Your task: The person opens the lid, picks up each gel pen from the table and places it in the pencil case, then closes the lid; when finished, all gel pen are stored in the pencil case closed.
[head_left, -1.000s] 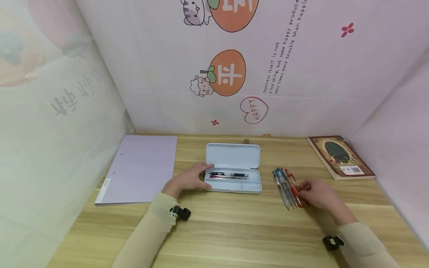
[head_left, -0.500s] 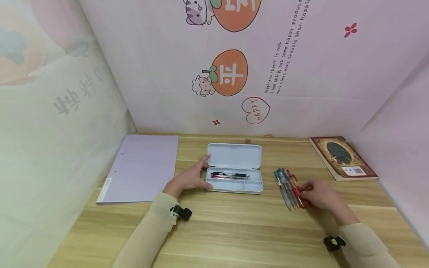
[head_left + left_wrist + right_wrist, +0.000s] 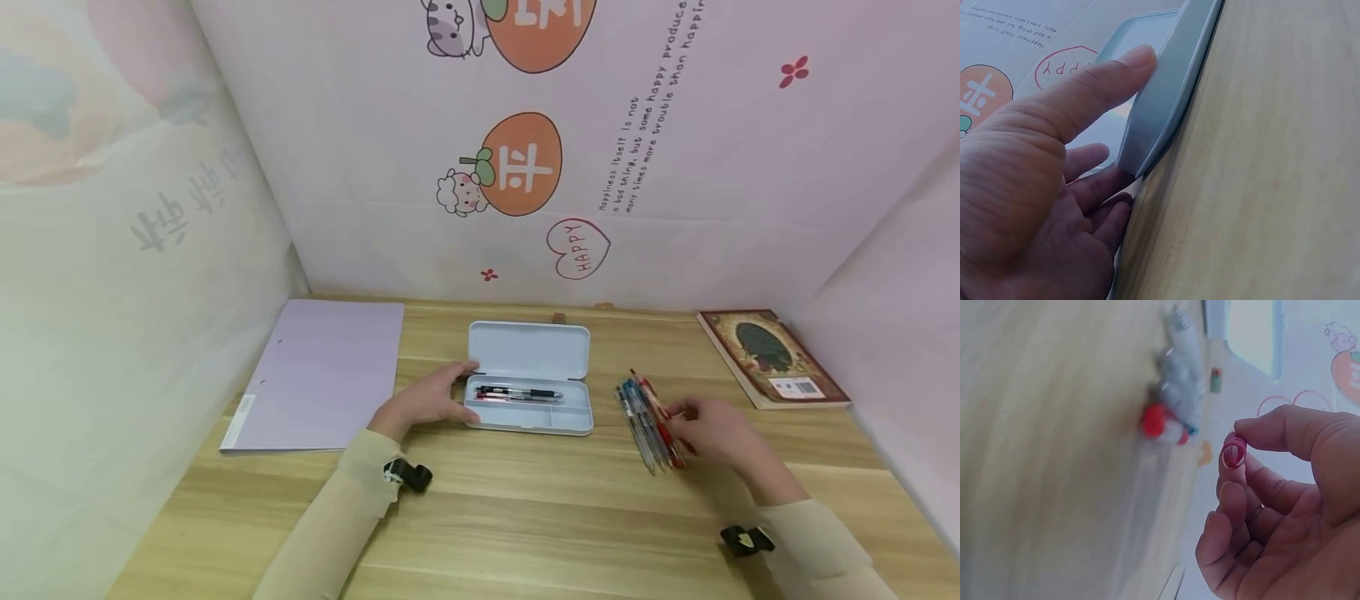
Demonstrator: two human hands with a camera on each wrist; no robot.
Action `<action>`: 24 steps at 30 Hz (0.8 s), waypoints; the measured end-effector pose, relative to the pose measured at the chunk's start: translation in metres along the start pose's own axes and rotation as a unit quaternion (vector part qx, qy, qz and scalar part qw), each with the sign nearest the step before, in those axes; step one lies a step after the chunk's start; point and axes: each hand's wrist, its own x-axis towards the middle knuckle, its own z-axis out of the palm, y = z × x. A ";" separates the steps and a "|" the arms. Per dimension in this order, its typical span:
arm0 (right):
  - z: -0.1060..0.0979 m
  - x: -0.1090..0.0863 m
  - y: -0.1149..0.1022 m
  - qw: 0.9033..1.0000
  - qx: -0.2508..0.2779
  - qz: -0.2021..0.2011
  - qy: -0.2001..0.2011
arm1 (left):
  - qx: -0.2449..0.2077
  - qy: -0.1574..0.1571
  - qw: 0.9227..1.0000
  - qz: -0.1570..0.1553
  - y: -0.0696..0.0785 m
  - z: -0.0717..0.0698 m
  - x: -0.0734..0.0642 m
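Observation:
In the head view, a pale blue pencil case lies with its lid up; a black pen and a reddish pen rest in its back compartment. My left hand grips the case's left end, thumb against the front wall and fingers around the far side. To the right, my right hand pinches a red pen between thumb and forefinger. The right wrist view shows this pen end-on, apart from the others. Beside that hand, several gel pens lie side by side, one with a red grip.
A lilac folder lies at the left of the wooden table. At the back right is a book with a decorated cover. A small brown tab sits behind the case. Printed cloth walls enclose the back and sides.
The red pen in my right hand has risen a little off the row, its far tip now sticking out past the other pens. My left hand stays at the case, its fingers shifting slightly.

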 end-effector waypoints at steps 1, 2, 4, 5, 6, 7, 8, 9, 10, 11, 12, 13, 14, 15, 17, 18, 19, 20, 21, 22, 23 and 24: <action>0.000 0.001 -0.004 1.000 -0.005 -0.007 0.001 | 0.002 -0.002 1.000 -0.001 0.000 0.000 0.000; 0.000 0.001 -0.008 1.000 -0.009 -0.014 0.002 | 0.003 -0.005 1.000 -0.002 0.001 0.000 0.000; 0.003 0.004 -0.015 1.000 -0.011 -0.028 -0.001 | 0.006 -0.009 1.000 -0.005 0.000 -0.001 0.000; 0.005 0.005 -0.019 0.999 -0.013 -0.036 -0.002 | 0.007 -0.010 1.000 -0.007 0.000 -0.001 0.000; 0.007 0.007 -0.022 0.999 -0.012 -0.044 -0.003 | 0.009 -0.011 1.000 -0.008 -0.001 -0.001 0.001; 0.009 0.010 -0.026 0.999 -0.009 -0.053 -0.004 | 0.011 -0.011 1.000 -0.010 -0.002 -0.001 0.001; 0.012 0.012 -0.029 0.998 -0.006 -0.061 -0.004 | 0.012 -0.011 1.000 -0.010 -0.003 0.000 0.001; 0.015 0.015 -0.032 0.998 -0.004 -0.068 -0.005 | 0.013 -0.011 1.000 -0.010 -0.004 0.000 0.001; 0.017 0.018 -0.035 0.997 -0.001 -0.076 -0.005 | 0.015 -0.011 1.000 -0.010 -0.004 0.000 0.002; 0.020 0.022 -0.038 0.996 -0.002 -0.084 -0.004 | 0.015 -0.012 1.000 -0.010 -0.005 0.000 0.002; 0.022 0.025 -0.041 0.996 0.001 -0.089 -0.005 | 0.016 -0.012 1.000 -0.009 -0.005 0.000 0.002; 0.025 0.028 -0.043 0.995 0.004 -0.095 -0.006 | 0.017 -0.013 1.000 -0.011 -0.005 0.000 0.002; 0.028 0.032 -0.046 0.995 0.007 -0.100 -0.007 | 0.018 -0.014 1.000 -0.011 -0.004 0.000 0.002; 0.030 0.036 -0.048 0.995 0.007 -0.104 -0.008 | 0.018 -0.014 1.000 -0.012 -0.004 -0.001 0.002; 0.035 0.042 -0.055 0.993 0.002 -0.114 -0.009 | 0.020 -0.016 1.000 -0.014 -0.003 -0.001 0.002; 0.037 0.045 -0.059 0.993 -0.002 -0.118 -0.011 | 0.022 -0.016 1.000 -0.015 -0.003 -0.001 0.001; 0.038 0.048 -0.063 0.992 -0.009 -0.124 -0.011 | 0.023 -0.016 0.999 -0.017 -0.002 -0.001 0.001; 0.039 0.050 -0.067 0.992 -0.016 -0.127 -0.012 | 0.022 -0.016 0.999 -0.018 -0.002 -0.002 0.001; 0.040 0.052 -0.072 0.991 -0.024 -0.130 -0.014 | 0.022 -0.015 0.999 -0.018 -0.001 -0.002 0.002; 0.041 0.055 -0.077 0.990 -0.029 -0.134 -0.017 | 0.022 -0.015 0.999 -0.018 -0.001 -0.002 0.002; 0.043 0.058 -0.082 0.990 -0.035 -0.139 -0.018 | 0.021 -0.015 1.000 -0.017 -0.001 -0.003 0.002; 0.044 0.061 -0.086 0.989 -0.038 -0.144 -0.019 | 0.022 -0.013 1.000 -0.016 -0.001 -0.003 0.003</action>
